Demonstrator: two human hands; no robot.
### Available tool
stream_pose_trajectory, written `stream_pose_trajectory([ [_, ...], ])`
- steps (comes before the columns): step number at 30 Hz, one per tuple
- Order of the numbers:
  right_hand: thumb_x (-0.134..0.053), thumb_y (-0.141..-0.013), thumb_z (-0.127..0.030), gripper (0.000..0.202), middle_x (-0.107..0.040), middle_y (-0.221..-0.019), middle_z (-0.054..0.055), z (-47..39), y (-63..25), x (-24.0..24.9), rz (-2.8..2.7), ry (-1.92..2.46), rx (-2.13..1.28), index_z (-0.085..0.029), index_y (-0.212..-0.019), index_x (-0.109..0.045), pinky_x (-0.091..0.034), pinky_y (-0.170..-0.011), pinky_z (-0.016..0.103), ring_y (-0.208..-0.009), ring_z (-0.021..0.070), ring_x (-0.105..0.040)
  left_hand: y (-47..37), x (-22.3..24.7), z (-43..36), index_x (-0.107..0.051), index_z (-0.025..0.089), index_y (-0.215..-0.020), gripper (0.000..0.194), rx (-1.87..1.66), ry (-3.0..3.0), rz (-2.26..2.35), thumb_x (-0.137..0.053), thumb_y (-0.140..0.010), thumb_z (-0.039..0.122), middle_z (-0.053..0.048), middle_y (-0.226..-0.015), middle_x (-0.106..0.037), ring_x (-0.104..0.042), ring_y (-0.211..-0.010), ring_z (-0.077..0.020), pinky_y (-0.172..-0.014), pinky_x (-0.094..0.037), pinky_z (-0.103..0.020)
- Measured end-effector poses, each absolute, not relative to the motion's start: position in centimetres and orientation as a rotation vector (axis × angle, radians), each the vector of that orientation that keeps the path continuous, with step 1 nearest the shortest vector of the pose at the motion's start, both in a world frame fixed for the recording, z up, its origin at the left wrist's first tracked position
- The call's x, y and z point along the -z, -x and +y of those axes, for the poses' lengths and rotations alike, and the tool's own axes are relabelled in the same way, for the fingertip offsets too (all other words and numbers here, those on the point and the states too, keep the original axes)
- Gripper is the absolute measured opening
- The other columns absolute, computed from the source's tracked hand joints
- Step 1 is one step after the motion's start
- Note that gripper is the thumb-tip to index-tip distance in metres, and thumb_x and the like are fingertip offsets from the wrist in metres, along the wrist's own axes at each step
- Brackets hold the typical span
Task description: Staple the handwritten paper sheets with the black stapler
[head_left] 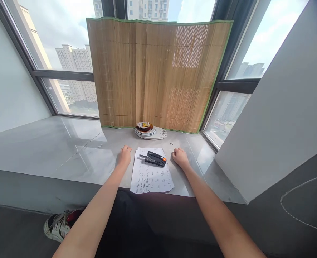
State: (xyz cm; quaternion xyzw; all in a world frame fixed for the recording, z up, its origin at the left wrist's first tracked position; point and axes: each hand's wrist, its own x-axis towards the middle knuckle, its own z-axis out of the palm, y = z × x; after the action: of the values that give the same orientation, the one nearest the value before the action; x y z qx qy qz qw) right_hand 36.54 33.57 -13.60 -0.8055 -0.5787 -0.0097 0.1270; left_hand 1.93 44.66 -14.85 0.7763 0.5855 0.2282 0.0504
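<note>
My left hand (125,154) rests loosely closed on the grey tiled sill, just left of a sheet of paper (153,181). To the paper's right, my right hand (180,157) lies curled into a fist on the same surface. No object shows in either hand. Handwriting runs in columns over the white sheet. On its upper half lies a black stapler (156,159) with an orange part, its two arms spread apart; neither hand touches it. Two tiny dark marks (171,144), perhaps staples, are on the tile above my right hand.
Behind the paper stands a stack of plates (146,132), with a larger oval plate (161,134) beneath. A bamboo mat (158,75) with green edging leans against the window. The sill's front edge (67,179) runs near my knees, and a white wall (271,114) slants at right.
</note>
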Motion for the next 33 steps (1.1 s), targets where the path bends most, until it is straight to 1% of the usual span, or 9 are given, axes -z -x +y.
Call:
stream_pose_trajectory([
  [2,-0.044,-0.105,-0.021,0.028,-0.069,-0.113,0.012,33.6,-36.5,13.6,-1.688,2.34,0.026,-0.017,-0.105,-0.072,-0.039,-0.082,0.029,-0.107,0.0235,-0.062,-1.9,14.7,44.1,-0.074,0.023,-0.123,0.046,-0.704,-2.336,1.813,-0.044,-0.094,0.002,-0.014,-0.138,-0.062,-0.059,-0.122,-0.0297,-0.096,-0.048,-0.036],
  [6,-0.044,-0.105,-0.02,0.029,-0.07,-0.112,0.012,33.7,-36.6,13.6,-1.699,2.329,0.032,-0.017,-0.104,-0.073,-0.039,-0.083,0.028,-0.108,0.0233,-0.063,-1.9,14.4,43.2,-0.073,0.018,-0.12,0.045,-0.682,-2.333,1.847,-0.043,-0.091,0.0,-0.02,-0.122,-0.065,-0.057,-0.123,-0.0348,-0.099,-0.047,-0.04],
  [10,-0.044,-0.105,-0.021,0.03,-0.07,-0.113,0.013,33.7,-36.6,13.7,-1.689,2.332,0.034,-0.017,-0.106,-0.073,-0.04,-0.084,0.029,-0.107,0.0235,-0.064,-1.9,14.4,43.0,-0.071,0.015,-0.116,0.044,-0.735,-2.302,1.87,-0.04,-0.09,-0.002,-0.022,-0.122,-0.062,-0.059,-0.115,-0.0338,-0.098,-0.047,-0.041],
  [13,-0.044,-0.104,-0.022,0.03,-0.07,-0.114,0.013,33.8,-36.5,13.6,-1.684,2.334,0.027,-0.017,-0.107,-0.074,-0.041,-0.085,0.029,-0.109,0.0238,-0.064,-1.7,14.5,43.3,-0.07,0.015,-0.11,0.038,-0.731,-2.274,1.877,-0.041,-0.09,-0.002,-0.021,-0.123,-0.062,-0.062,-0.111,-0.032,-0.097,-0.047,-0.041],
  [15,-0.044,-0.104,-0.022,0.03,-0.07,-0.116,0.013,33.8,-36.5,13.5,-1.685,2.336,0.018,-0.016,-0.107,-0.074,-0.041,-0.085,0.029,-0.11,0.024,-0.064,-1.6,14.5,43.6,-0.068,0.015,-0.107,0.035,-0.72,-2.276,1.865,-0.041,-0.093,-0.001,-0.02,-0.121,-0.064,-0.063,-0.109,-0.0306,-0.096,-0.047,-0.04],
  [19,-0.044,-0.104,-0.021,0.03,-0.071,-0.117,0.014,33.8,-36.5,13.3,-1.685,2.341,0.006,-0.016,-0.108,-0.073,-0.041,-0.086,0.029,-0.11,0.024,-0.065,-1.2,14.5,43.7,-0.066,0.018,-0.104,0.031,-0.716,-2.297,1.803,-0.039,-0.099,0.003,-0.015,-0.113,-0.068,-0.065,-0.106,-0.027,-0.093,-0.047,-0.036],
  [23,-0.043,-0.104,-0.021,0.031,-0.071,-0.117,0.014,33.9,-36.5,13.2,-1.69,2.348,0.005,-0.016,-0.108,-0.073,-0.042,-0.086,0.028,-0.114,0.0242,-0.065,-1.2,14.7,43.5,-0.066,0.02,-0.107,0.034,-0.727,-2.311,1.789,-0.04,-0.097,0.001,-0.014,-0.112,-0.069,-0.064,-0.108,-0.027,-0.092,-0.047,-0.036],
  [33,-0.044,-0.103,-0.023,0.032,-0.072,-0.118,0.016,34.5,-36.8,13.7,-1.694,2.363,0.022,-0.016,-0.109,-0.075,-0.043,-0.087,0.03,-0.114,0.0262,-0.066,-1.4,15.1,43.6,-0.064,0.018,-0.115,0.041,-0.717,-2.344,1.758,-0.036,-0.094,-0.004,-0.016,-0.12,-0.069,-0.061,-0.115,-0.0294,-0.1,-0.044,-0.039],
])
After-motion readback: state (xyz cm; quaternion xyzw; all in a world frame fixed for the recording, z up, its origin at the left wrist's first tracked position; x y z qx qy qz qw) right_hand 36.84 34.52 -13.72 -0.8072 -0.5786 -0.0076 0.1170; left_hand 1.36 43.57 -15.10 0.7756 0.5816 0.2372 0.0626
